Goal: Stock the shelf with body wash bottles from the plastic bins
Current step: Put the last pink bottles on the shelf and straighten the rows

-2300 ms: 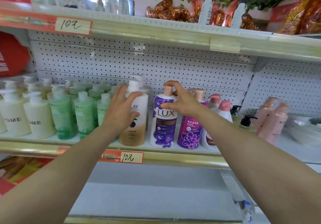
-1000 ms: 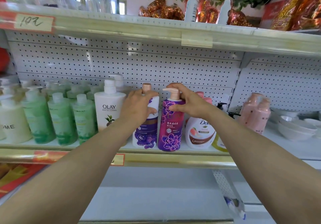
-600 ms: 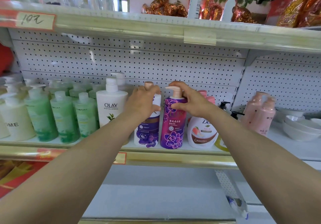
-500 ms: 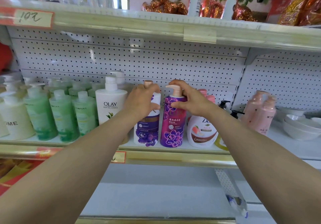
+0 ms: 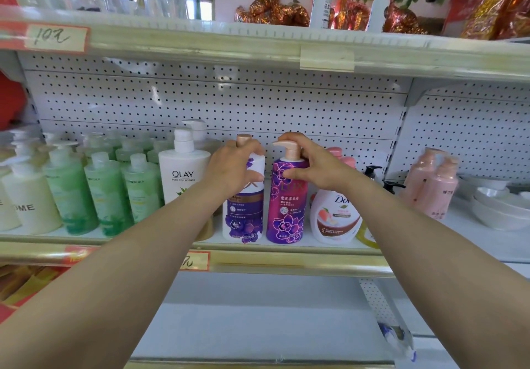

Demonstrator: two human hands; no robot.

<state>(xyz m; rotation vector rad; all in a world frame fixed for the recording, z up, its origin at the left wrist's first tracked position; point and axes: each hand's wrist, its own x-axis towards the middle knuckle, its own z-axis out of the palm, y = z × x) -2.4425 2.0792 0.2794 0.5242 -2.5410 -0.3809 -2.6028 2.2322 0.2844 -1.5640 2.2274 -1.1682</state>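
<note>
Left hand (image 5: 233,172) wrapped round white Lux bottle (image 5: 243,211) | right hand (image 5: 312,166) pinching purple Lux bottle (image 5: 285,211), beside Dove bottle (image 5: 335,216) | turn both labels forward, keep upright

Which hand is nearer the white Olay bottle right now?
Left. The left hand grips the white-and-purple bottle standing right beside the Olay bottle. The right hand holds the magenta bottle, one place farther right.
</note>
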